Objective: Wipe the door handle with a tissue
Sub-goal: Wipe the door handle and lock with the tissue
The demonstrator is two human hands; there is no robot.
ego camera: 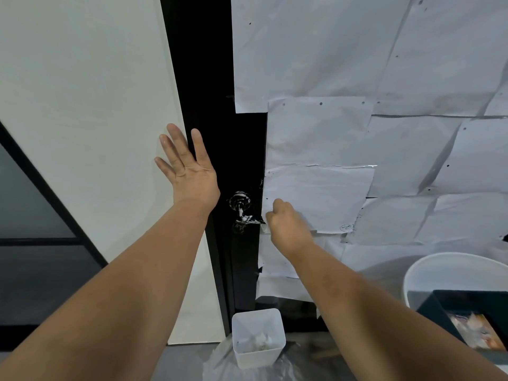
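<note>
Your left hand [189, 166] lies flat, fingers spread and holding nothing, against the white wall beside the black door frame, likely to brace you. The smeared lever door handle [243, 213] sits mid-door. Your right hand [287, 224], clenched on a scrap of white tissue [265, 229], meets the lever's tip, placed to wipe.
</note>
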